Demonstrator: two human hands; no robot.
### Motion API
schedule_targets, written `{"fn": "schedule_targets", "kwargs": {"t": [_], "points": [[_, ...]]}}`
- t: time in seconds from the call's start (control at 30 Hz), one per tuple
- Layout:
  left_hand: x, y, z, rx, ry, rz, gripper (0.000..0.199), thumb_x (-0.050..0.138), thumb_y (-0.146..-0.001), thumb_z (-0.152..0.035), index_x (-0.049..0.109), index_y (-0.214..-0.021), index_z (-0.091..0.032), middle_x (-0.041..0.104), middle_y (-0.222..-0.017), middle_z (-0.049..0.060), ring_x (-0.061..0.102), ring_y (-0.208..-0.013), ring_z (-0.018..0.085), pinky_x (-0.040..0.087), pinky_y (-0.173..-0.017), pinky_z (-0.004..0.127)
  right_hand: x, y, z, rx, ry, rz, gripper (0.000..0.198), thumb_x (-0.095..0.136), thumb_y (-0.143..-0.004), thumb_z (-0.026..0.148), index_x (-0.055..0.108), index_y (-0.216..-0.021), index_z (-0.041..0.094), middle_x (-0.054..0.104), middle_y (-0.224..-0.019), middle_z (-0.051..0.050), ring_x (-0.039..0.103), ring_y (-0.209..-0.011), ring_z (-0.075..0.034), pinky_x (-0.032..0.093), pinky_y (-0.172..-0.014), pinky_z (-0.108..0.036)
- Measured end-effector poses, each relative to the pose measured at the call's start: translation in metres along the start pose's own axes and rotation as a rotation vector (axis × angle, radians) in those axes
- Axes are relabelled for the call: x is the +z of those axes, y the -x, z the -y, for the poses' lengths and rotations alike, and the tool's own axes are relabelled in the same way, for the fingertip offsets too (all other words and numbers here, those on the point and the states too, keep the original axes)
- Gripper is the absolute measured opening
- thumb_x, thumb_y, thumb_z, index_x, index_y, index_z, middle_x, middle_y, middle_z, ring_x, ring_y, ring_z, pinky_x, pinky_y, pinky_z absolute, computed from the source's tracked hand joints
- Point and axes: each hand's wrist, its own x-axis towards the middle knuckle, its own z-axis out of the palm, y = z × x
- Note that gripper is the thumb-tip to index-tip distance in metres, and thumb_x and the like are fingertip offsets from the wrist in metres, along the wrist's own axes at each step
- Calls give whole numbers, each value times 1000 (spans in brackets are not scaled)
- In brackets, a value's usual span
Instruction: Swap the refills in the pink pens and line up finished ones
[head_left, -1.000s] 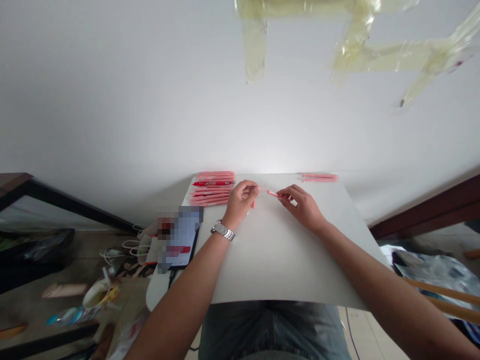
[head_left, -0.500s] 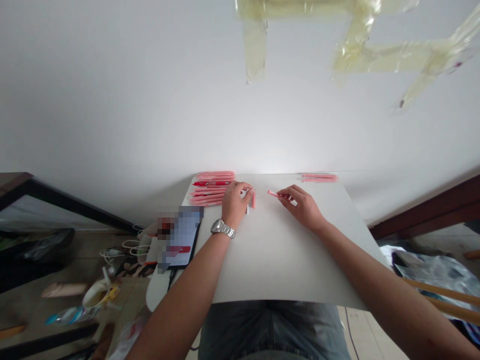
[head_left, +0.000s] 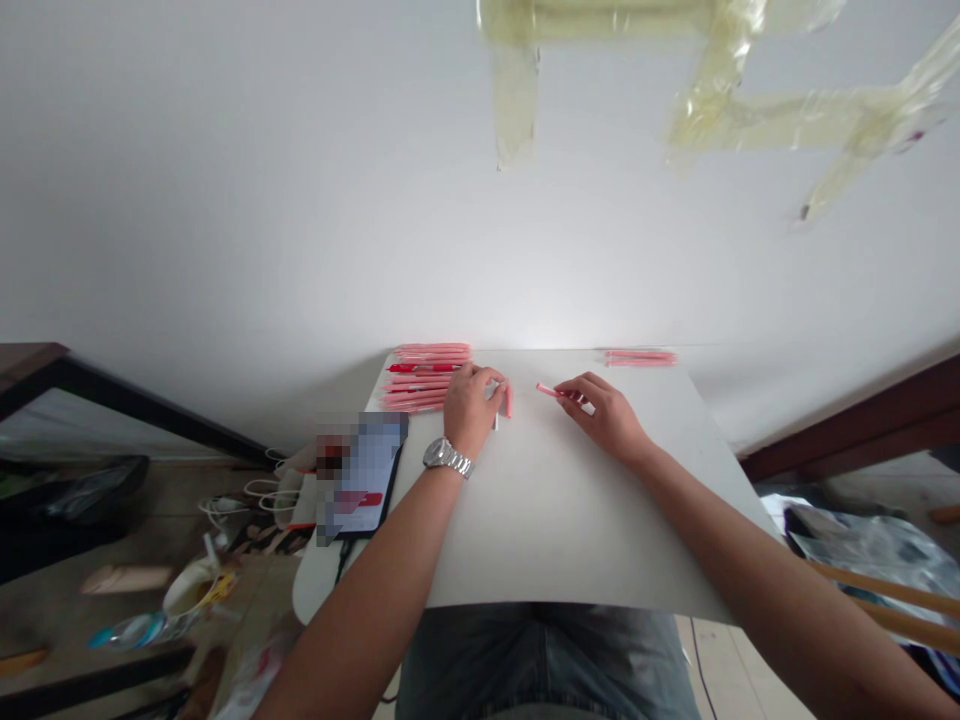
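Observation:
My left hand (head_left: 472, 405), with a silver watch on its wrist, is closed in a pinch at a short pink pen piece (head_left: 509, 402). A small white piece (head_left: 496, 422) shows below its fingers, partly hidden. Just left of that hand lies a pile of pink pens (head_left: 416, 392), one of them a brighter red pen (head_left: 412, 368). To the right, my right hand (head_left: 600, 408) pinches a slim pink pen part (head_left: 547, 389), whose end points left toward the other hand. A gap separates the two held pieces.
The white table (head_left: 570, 530) stands against a wall. Several pink pens (head_left: 640, 358) lie at its back right. A tablet (head_left: 367, 480) with a cable sits at the left edge. A cup (head_left: 191, 590) and a bottle (head_left: 139, 630) are at the lower left.
Both hands stay almost in place. The pink piece at my left fingertips leans slightly more; the whole view has shifted a little.

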Motion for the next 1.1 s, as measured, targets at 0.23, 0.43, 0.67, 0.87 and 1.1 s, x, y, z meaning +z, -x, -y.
{"fn": "schedule_targets", "kwargs": {"t": [0.23, 0.43, 0.67, 0.87, 1.1], "points": [[-1, 0, -5, 81, 16, 33, 9, 69, -92, -29, 74, -98, -24, 61, -101, 7, 58, -100, 25, 48, -95, 41, -1, 0, 2, 6, -4, -3, 22, 56, -103, 39, 71, -111, 26, 67, -97, -7, 66, -82, -19, 56, -74, -35], [5, 2, -11, 153, -37, 73, 12, 75, -87, -29, 77, -98, -25, 60, -104, 8, 55, -101, 27, 47, -95, 43, -1, 0, 2, 14, -4, -3, 22, 57, -102, 40, 71, -111, 26, 67, -96, -7, 66, -82, -20, 57, -75, -36], [9, 3, -14, 151, -112, 91, 5, 72, -89, -25, 76, -89, -24, 60, -103, 9, 53, -98, 27, 46, -91, 44, 1, -1, 1, 7, -1, 2, 21, 57, -102, 38, 71, -111, 26, 67, -96, -7, 67, -83, -20, 56, -75, -35], [7, 3, -17, 158, -82, 102, 5, 70, -90, -23, 74, -88, -24, 61, -102, 9, 55, -97, 26, 45, -92, 45, 0, 0, 2, 2, -1, 3, 22, 56, -103, 39, 71, -111, 26, 67, -97, -7, 67, -83, -20, 57, -75, -35], [5, 2, -17, 146, 18, 102, 8, 63, -95, -21, 71, -93, -23, 63, -102, 8, 58, -95, 24, 46, -91, 41, 0, 0, 1, 10, -3, 6, 21, 56, -103, 39, 71, -111, 26, 68, -97, -7, 67, -82, -20, 57, -75, -36]]}}
